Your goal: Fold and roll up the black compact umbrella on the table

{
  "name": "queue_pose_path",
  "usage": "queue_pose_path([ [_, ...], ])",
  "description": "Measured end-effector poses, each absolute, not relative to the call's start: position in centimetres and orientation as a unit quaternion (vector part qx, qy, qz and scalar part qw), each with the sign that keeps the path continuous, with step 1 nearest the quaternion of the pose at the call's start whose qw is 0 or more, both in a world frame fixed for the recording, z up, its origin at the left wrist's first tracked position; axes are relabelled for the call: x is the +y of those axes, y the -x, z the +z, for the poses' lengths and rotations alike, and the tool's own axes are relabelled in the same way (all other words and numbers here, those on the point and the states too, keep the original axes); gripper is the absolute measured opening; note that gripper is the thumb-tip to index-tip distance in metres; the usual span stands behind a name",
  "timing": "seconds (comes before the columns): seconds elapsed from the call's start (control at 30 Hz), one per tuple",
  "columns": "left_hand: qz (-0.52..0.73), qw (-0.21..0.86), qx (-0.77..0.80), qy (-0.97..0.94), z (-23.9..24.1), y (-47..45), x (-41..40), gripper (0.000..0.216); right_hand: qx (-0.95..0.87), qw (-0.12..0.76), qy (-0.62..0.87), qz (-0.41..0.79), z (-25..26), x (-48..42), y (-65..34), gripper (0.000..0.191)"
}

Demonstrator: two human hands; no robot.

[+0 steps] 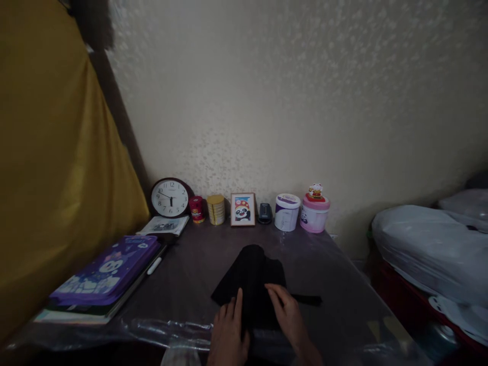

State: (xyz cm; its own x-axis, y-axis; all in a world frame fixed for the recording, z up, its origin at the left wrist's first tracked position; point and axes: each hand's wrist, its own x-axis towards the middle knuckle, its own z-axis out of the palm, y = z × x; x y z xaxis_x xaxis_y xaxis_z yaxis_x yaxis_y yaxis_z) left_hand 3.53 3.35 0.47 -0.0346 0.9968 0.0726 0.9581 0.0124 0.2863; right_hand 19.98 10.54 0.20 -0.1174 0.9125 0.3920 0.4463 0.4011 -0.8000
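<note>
A black cloth piece [249, 274] lies bunched and folded near the front of the table, with a narrow dark strap [307, 299] sticking out to its right. On the cloth's lower left is my left hand [229, 330], index finger extended, with a dark fold between finger and thumb. Across from it, my right hand [287, 315] pinches the cloth at the right with thumb and fingertips. What kind of article the cloth is cannot be made out in the dim light.
A plastic-covered table [190, 264] carries a purple pencil-case-like folder [110, 269] on a stack at left, beside a white pen [154, 266]. Along the wall stand a clock [170, 198], tins [216, 209], a framed panda picture [243, 209] and tubs [287, 212]. White bundles [430, 249] lie at right.
</note>
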Motion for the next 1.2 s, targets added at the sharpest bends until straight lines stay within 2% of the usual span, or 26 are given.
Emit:
queue_pose_path([
  [0.23, 0.086, 0.060, 0.712, -0.694, 1.4, -3.9, 3.2, 0.077, -0.662, 0.456, 0.570, 0.170, -2.0, 13.6, -23.7, 0.036],
  [0.43, 0.068, 0.040, 0.723, -0.686, 1.7, -4.2, 3.2, 0.083, -0.733, 0.426, 0.505, 0.159, -0.4, 13.5, -21.3, 0.033],
  [0.53, 0.047, 0.085, 0.731, -0.675, 2.3, -4.4, 3.2, 0.084, -0.805, 0.344, 0.466, 0.128, 0.5, 13.2, -20.3, 0.028],
  [0.67, 0.056, 0.176, 0.728, -0.660, 2.3, -4.5, 3.4, 0.085, -0.811, 0.215, 0.540, 0.062, 0.8, 13.6, -21.5, 0.028],
  [0.77, 0.056, 0.174, 0.726, -0.662, 1.9, -4.7, 3.7, 0.082, -0.779, 0.229, 0.584, 0.026, 1.0, 13.9, -21.9, 0.033],
  [0.93, -0.001, 0.135, 0.737, -0.663, 2.0, -5.4, 3.9, 0.081, -0.829, 0.290, 0.476, 0.054, -0.4, 14.4, -19.9, 0.035],
  [1.13, -0.015, 0.134, 0.738, -0.661, 2.8, -5.6, 3.9, 0.082, -0.786, 0.219, 0.577, 0.028, -2.1, 18.3, -21.6, 0.036],
  [1.2, -0.018, 0.141, 0.739, -0.659, 2.9, -5.5, 3.9, 0.082, -0.757, 0.222, 0.614, 0.002, -1.8, 19.0, -22.4, 0.037],
])
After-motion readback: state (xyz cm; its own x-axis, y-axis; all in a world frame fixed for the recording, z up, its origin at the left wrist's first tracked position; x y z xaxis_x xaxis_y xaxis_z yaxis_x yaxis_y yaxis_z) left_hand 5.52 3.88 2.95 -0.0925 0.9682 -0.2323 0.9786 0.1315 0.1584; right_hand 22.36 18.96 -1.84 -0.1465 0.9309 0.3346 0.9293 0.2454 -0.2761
